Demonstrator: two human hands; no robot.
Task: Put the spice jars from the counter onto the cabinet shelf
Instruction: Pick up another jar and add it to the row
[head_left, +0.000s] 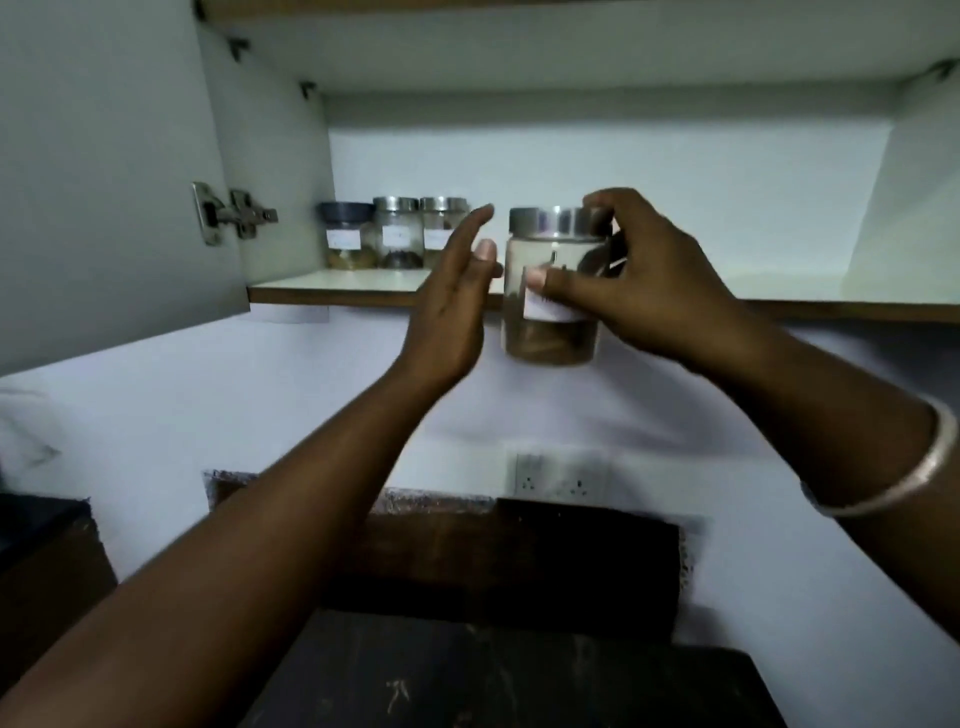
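- My right hand grips a spice jar in front of the cabinet shelf.
- My left hand, open-fingered, hovers beside the jar.
- Three jars stand at the shelf's left end.

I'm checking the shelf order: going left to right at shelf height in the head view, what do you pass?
Door hinge → dark-lidded jar → two steel-lidded jars → left hand → held jar → right hand.

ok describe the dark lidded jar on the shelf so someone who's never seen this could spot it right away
Look into the open cabinet at its lower shelf, far left corner by the side wall. Three labelled jars stand in a row there; the dark-lidded jar is the leftmost. Its lid is dark and matte, while the two neighbours have shiny metal lids.
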